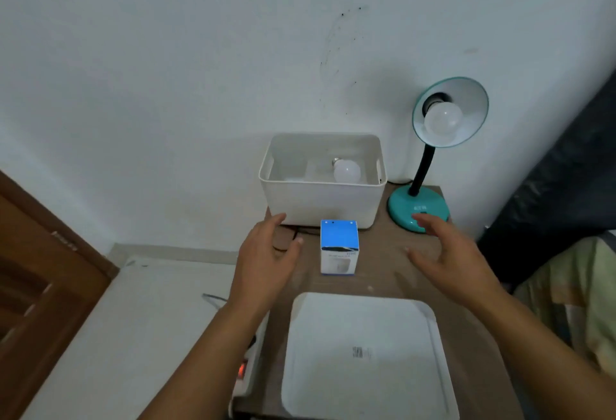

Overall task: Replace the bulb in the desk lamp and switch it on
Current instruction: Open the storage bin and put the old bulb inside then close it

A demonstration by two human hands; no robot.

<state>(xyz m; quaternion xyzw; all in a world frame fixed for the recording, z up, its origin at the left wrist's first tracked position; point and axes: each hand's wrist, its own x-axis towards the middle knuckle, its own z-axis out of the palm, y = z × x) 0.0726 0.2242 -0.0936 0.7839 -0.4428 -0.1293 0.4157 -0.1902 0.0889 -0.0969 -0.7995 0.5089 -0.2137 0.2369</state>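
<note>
Lamp (450, 113): fitted bulb (443, 121) unlit.
Bin (320, 201): holds loose bulb (347, 170).
Box (339, 246): shut, untouched.
Left hand (266, 253), right hand (453, 253): grip spread, empty.
Progress: likely barely started.

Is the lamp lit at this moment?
No, the bulb sitting in the teal lamp looks dull white and gives no glow on the shade.

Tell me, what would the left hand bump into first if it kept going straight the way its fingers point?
Probably the white bin: the left hand points at its near wall, though depth is unclear.
</note>
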